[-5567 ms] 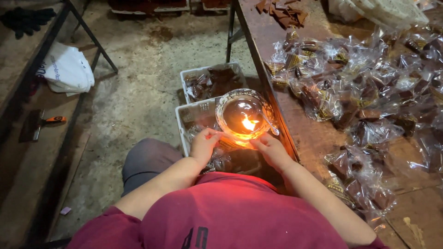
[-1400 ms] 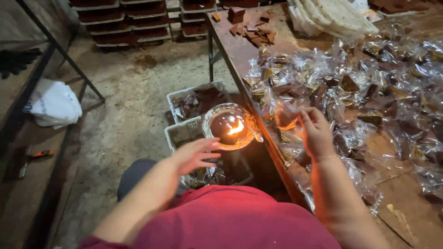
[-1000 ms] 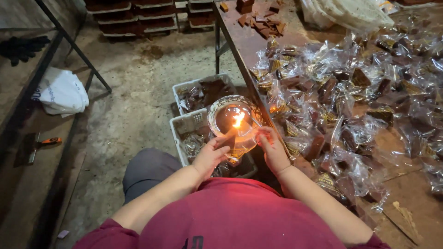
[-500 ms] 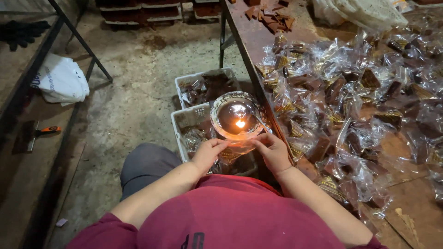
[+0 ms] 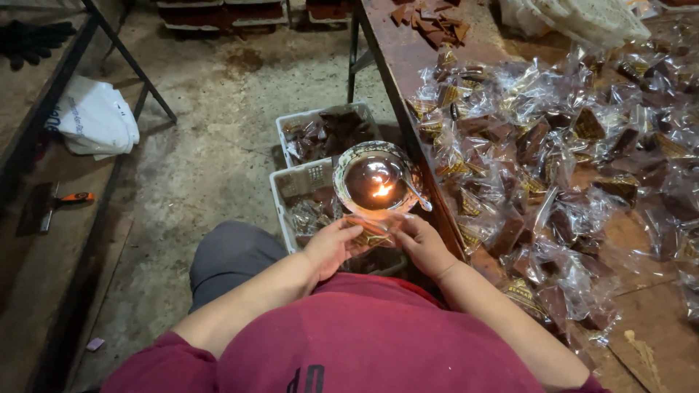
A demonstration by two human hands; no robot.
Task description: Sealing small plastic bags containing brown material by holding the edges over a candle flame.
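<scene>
At the table's near edge, over the person's lap: both hands meet on one clear wrapped packet (image 5: 371,234), brown piece with gold print inside, film glinting. Left hand (image 5: 331,246) pinches the packet's left end, fingers curled shut on it. Right hand (image 5: 422,244) pinches the right end the same way. The packet lies roughly flat, long axis running left to right between the two hands, its far edge toward the flame.

Left of the hands: two white plastic crates (image 5: 291,182) on the concrete floor, holding more wrapped pieces. Just beyond the packet: a round metal bowl (image 5: 375,178) with a small flame (image 5: 381,191) burning in it, a spoon-like handle resting across its right rim. Packet sits just below the bowl; contact with the flame cannot be told.

Right: brown table (image 5: 393,51) heaped with clear wrapped packets (image 5: 553,145). Unwrapped brown pieces (image 5: 429,18) at the far end.
</scene>
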